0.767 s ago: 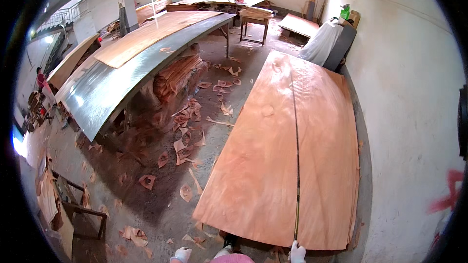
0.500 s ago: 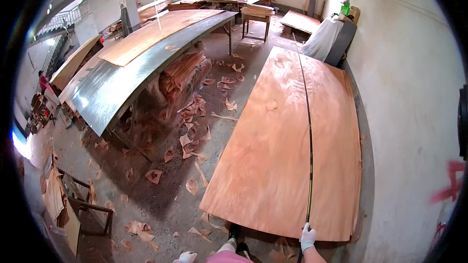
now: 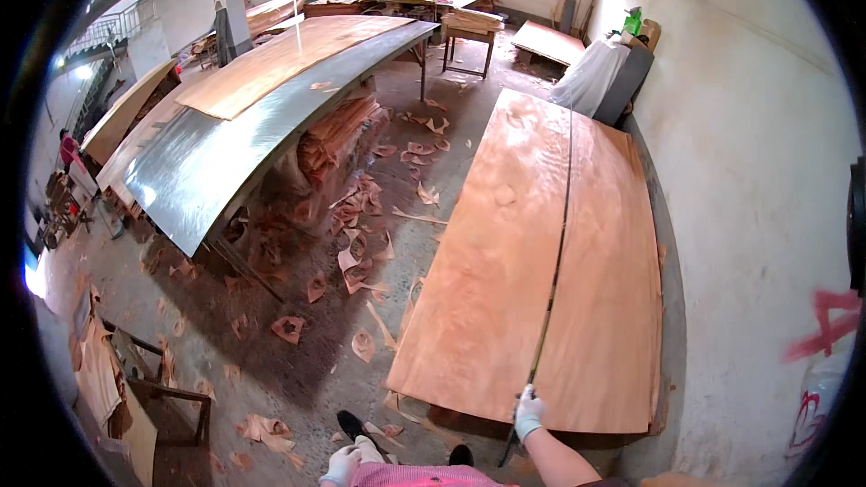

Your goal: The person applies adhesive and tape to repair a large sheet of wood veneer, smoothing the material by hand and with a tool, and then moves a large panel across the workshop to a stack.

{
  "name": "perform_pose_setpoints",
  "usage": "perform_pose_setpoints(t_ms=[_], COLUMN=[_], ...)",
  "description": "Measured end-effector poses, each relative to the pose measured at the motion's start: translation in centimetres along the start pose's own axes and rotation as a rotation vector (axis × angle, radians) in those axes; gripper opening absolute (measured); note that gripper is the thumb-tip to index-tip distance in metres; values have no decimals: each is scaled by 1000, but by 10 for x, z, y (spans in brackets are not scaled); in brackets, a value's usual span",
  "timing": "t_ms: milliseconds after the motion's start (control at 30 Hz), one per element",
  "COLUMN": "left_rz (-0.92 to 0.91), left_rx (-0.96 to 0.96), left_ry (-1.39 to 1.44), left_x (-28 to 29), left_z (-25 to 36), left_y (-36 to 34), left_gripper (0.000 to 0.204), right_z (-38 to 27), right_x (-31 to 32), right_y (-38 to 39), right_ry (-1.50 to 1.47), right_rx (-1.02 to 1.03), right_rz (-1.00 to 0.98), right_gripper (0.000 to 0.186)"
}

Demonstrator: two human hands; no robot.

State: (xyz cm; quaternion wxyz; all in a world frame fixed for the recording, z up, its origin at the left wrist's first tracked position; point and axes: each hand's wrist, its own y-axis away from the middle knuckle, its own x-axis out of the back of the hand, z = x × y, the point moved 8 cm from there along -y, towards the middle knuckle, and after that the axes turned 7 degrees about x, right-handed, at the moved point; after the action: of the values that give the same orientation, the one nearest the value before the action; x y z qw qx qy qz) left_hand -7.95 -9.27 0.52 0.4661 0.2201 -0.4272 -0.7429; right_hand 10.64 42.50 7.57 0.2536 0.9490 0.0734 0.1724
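My gloved right hand (image 3: 528, 410) grips a long, thin dark pole (image 3: 557, 284) that lies lengthwise over a wide stack of reddish wood veneer sheets (image 3: 460, 298) low on the floor. The pole runs past the stack's near edge, below my fist. My gloved left hand (image 3: 343, 467) is beside my pink clothing at the lower edge, fingers curled; whether anything is inside them is too small to make out. My dark shoes show short of the stack.
A long metal-topped table (image 3: 207, 171) with sheets stands left, veneer bundles beneath. Scraps (image 3: 356, 261) litter the floor (image 3: 298, 361). A wall (image 3: 740, 216) borders the right; a wrapped object (image 3: 586, 77) leans there. A wooden rack (image 3: 171, 388) is lower left; a person (image 3: 70, 153) stands far left.
My right hand has moved up and left with the pole's near end. The pole's upper part has shifted right across the stack. My feet show more, one farther left.
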Motion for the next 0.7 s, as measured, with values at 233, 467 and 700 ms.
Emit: perform_pose_setpoints(t_ms=[233, 467, 700], left_rz=[-110, 44, 102], left_rx=[-411, -146, -219], left_ry=[-497, -790, -667], left_x=[-16, 112, 219], left_z=[200, 259, 242], left_y=[17, 15, -7], left_gripper=[45, 41, 30], right_z=[18, -16, -85], right_x=[-263, -396, -427], right_y=[193, 285, 179], right_ry=[51, 655, 303], right_rx=[-166, 0, -64], right_rz=[-811, -1060, -552], right_gripper=[50, 51, 42])
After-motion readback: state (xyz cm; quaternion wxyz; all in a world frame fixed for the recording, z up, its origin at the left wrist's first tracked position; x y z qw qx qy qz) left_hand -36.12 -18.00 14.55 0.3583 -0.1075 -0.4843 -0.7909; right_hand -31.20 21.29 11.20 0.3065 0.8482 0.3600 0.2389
